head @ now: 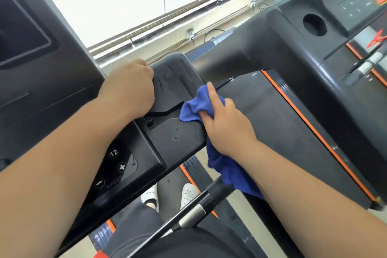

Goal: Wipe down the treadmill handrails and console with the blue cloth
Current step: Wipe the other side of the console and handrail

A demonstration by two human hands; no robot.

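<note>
Head view, nearest first: loose tail of blue cloth [228, 172] hanging below right hand [224, 125], close over a slim bar [201, 211]. Right hand pinching the bunched cloth between thumb and fingers, index finger stretched forward, pressing it onto the console arm [178, 138]. Beyond the grip, left hand [132, 88] curled shut over the arm's far end, bracing. Probable risks: trailing tail snagging on the bar; speed buttons [117, 165] just left of the grip getting pressed by a stray swipe.
</note>
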